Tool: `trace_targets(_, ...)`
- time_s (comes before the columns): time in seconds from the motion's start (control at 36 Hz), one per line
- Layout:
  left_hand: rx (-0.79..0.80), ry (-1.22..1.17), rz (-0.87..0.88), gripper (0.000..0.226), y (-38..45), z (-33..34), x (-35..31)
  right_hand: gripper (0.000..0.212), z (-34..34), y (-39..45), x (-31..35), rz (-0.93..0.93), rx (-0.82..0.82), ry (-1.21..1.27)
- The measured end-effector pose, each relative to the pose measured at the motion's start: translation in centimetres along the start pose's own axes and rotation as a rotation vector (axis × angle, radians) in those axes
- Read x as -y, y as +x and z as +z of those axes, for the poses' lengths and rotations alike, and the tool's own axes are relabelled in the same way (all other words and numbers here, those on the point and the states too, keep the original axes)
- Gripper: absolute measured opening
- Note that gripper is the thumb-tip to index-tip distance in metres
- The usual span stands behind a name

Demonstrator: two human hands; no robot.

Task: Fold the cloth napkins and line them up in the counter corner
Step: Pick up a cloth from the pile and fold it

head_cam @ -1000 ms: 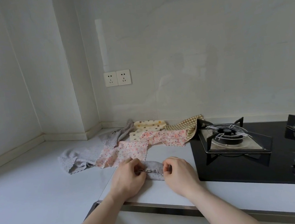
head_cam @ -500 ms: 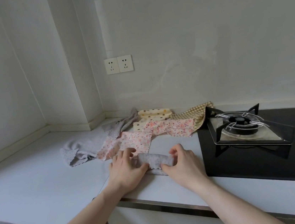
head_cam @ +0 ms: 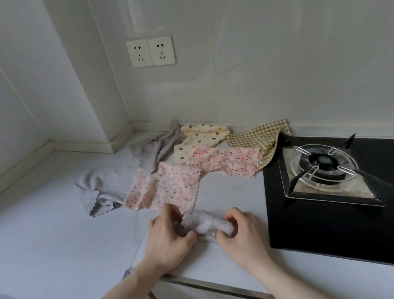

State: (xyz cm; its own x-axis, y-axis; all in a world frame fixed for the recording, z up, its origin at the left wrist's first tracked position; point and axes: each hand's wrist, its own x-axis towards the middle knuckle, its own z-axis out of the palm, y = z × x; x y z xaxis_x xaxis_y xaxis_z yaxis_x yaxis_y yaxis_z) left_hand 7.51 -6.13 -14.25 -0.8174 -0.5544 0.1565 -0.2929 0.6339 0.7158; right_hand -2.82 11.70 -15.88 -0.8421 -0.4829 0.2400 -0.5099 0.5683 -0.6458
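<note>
Pinching a small bunched grey napkin (head_cam: 206,224) from both ends, the left hand (head_cam: 168,239) and the right hand (head_cam: 241,235) hold it against the white desk (head_cam: 53,241), just left of the black gas hob (head_cam: 348,217). The left hand's thumb and fingers curl around the napkin's scalloped left end; the right hand's fingers curl over its right end. Farther from the person than this napkin, and also left of the hob, the other napkins lie unfolded in a loose overlapping heap: a larger grey napkin (head_cam: 106,185), two pink floral napkins (head_cam: 168,187), a cream spotted napkin (head_cam: 201,136), and a checked napkin (head_cam: 259,139) whose corner touches the hob's edge. Above the heap, well left of the hob, a double wall socket (head_cam: 150,52) sits on the wall.
</note>
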Motion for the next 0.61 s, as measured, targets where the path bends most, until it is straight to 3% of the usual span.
trace_targets(0.06,0.054,-0.004,-0.091,0.046,-0.4,-0.4,-1.4,0.021,-1.0,-0.4,0.9,0.095,0.070,0.073)
trace_targets(0.14,0.184,0.043,-0.243,0.032,-1.8,-1.2,-4.3,0.024,-3.7,-1.1,3.2,0.281,0.246,0.152)
trace_targets(0.22,0.254,-0.102,-0.368,0.027,-4.0,-3.5,-7.4,0.026,-7.8,-2.1,6.3,0.412,0.385,0.192)
trace_targets(0.39,0.325,-0.533,-0.419,0.028,-8.1,-12.2,-14.6,0.017,-18.2,-5.8,13.3,0.394,0.416,0.302)
trace_targets(0.61,0.471,-0.743,-0.394,0.042,-9.6,-16.9,-21.8,0.016,-28.0,-10.5,16.2,0.412,0.333,0.371)
